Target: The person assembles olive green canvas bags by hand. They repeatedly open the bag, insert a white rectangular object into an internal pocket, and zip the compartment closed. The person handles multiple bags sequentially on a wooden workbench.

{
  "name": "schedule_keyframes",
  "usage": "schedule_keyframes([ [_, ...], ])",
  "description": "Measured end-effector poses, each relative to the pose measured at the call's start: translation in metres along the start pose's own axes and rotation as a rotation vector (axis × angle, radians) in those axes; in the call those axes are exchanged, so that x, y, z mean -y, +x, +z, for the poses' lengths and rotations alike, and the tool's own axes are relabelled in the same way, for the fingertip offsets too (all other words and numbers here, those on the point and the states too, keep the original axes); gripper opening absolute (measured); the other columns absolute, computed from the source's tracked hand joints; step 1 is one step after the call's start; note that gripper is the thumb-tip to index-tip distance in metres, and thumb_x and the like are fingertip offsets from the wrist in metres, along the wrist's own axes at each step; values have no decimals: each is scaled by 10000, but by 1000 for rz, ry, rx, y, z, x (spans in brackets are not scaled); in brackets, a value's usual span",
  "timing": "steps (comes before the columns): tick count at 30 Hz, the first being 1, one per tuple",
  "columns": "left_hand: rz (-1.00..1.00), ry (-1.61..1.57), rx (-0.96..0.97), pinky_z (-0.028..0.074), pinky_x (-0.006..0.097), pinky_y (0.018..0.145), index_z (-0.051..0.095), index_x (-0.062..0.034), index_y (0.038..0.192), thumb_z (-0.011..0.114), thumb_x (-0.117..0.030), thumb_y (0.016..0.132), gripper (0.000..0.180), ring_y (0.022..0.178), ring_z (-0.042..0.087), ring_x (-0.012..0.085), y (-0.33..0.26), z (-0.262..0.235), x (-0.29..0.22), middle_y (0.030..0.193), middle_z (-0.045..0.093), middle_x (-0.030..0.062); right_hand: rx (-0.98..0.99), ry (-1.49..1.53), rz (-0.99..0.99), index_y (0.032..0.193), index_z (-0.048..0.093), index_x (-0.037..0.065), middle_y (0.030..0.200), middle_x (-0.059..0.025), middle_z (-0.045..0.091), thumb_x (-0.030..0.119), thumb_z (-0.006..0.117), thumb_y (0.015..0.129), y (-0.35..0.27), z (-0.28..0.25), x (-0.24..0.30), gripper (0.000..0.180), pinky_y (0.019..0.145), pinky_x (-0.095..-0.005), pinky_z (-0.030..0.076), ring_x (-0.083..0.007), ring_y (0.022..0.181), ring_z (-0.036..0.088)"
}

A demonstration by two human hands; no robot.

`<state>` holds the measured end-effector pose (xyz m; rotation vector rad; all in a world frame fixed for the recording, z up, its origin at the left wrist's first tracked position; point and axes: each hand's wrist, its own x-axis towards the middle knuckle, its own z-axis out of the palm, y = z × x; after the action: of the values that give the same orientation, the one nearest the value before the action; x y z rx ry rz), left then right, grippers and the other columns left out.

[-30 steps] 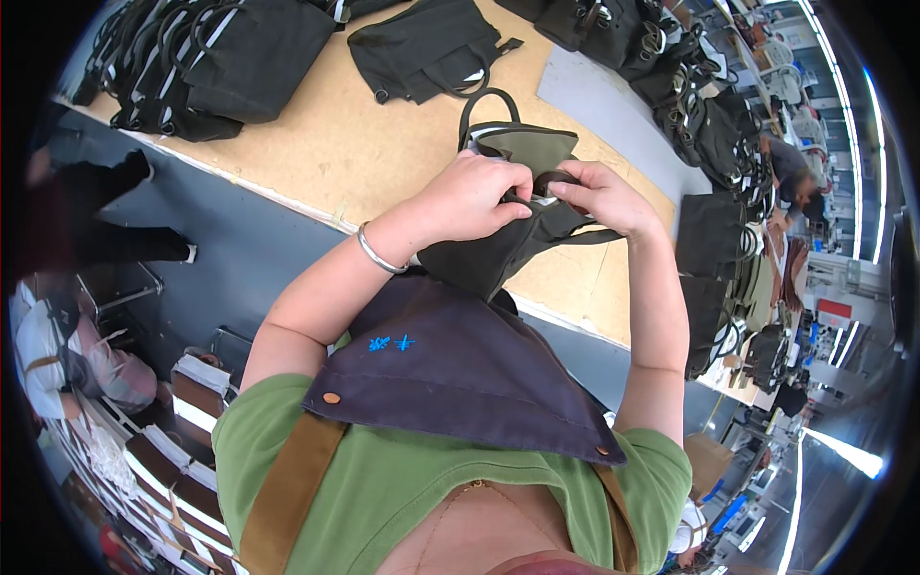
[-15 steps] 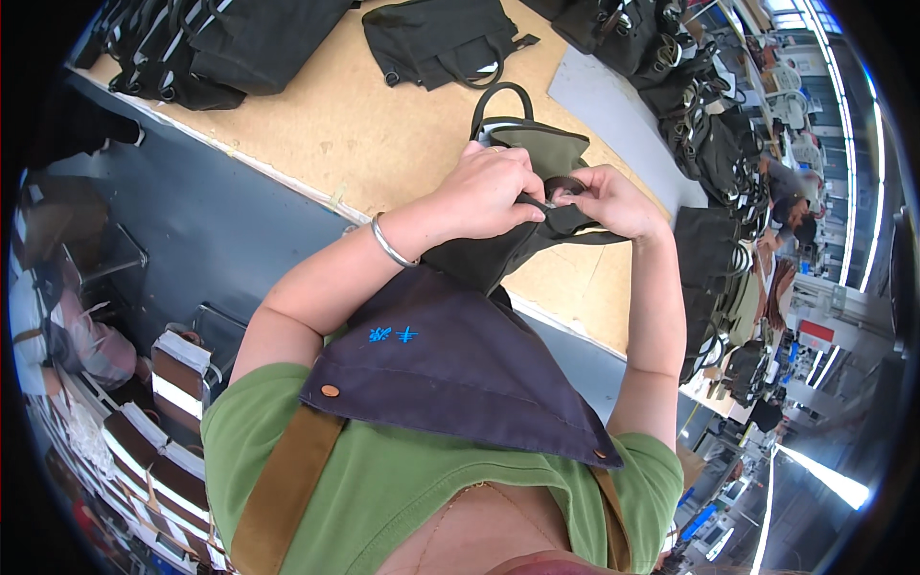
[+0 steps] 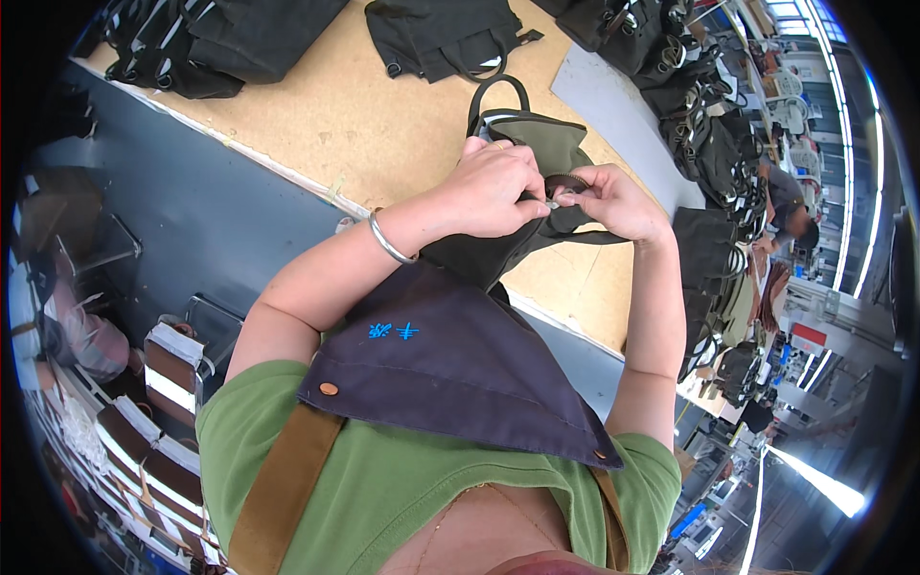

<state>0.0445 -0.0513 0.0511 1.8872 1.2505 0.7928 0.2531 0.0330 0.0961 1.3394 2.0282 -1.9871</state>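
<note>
The small pale piece point(image 3: 551, 203) pinched between the fingertips of the left hand point(image 3: 498, 190) and right hand point(image 3: 613, 203) is too small to tell. The left hand covers part of the black cloth bag with an olive-green flap point(image 3: 487, 251), whose lower end is hidden behind the dark navy apron bib point(image 3: 436, 359). The top edge cuts off both the heaped black cloth bags point(image 3: 254, 43) and the flat black bag with a loop handle point(image 3: 436, 36) on the tan, smooth-topped surface point(image 3: 326, 134). A seated co-worker in grey point(image 3: 788, 196) is blurred.
</note>
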Motion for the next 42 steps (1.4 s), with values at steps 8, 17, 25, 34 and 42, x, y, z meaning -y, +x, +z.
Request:
schedule_keyframes([
  [8, -60, -184, -82, 351, 405, 868, 706, -93, 924, 573, -238, 886, 200, 817, 638, 235, 10, 2, 8, 808, 701, 61, -88, -14, 12, 963, 601, 55, 722, 68, 500, 137, 597, 951, -1, 11, 10, 84, 562, -197, 357, -30, 638, 425],
  [17, -201, -80, 88, 357, 388, 852, 732, -118, 831, 561, -301, 849, 251, 820, 628, 220, 21, 2, 10, 849, 687, 39, -86, -26, -19, 1032, 599, 80, 718, 76, 473, 159, 578, 970, -5, 16, 13, 103, 562, -191, 373, -23, 636, 426],
  [25, -133, -211, -33, 375, 386, 761, 715, -103, 671, 595, -311, 756, 254, 689, 614, 252, 20, 8, 15, 649, 647, 72, -108, -41, -15, 997, 596, 79, 700, 73, 466, 150, 568, 973, -5, 21, 15, 80, 531, -192, 359, -22, 608, 418],
  [34, -37, -297, -27, 380, 308, 645, 726, -98, 748, 646, -218, 773, 146, 641, 507, 132, 18, 8, 18, 625, 530, -2, -117, -55, 17, 990, 590, 68, 688, 63, 473, 139, 570, 967, -4, 20, 15, 77, 533, -197, 357, -25, 608, 423],
  [42, -84, -398, -31, 389, 294, 584, 691, -21, 752, 641, -161, 801, 156, 597, 484, 105, 21, 13, 23, 620, 521, 15, -131, -22, -14, 980, 581, 63, 703, 68, 470, 143, 564, 970, -6, 25, 16, 82, 554, -202, 375, -31, 613, 420],
])
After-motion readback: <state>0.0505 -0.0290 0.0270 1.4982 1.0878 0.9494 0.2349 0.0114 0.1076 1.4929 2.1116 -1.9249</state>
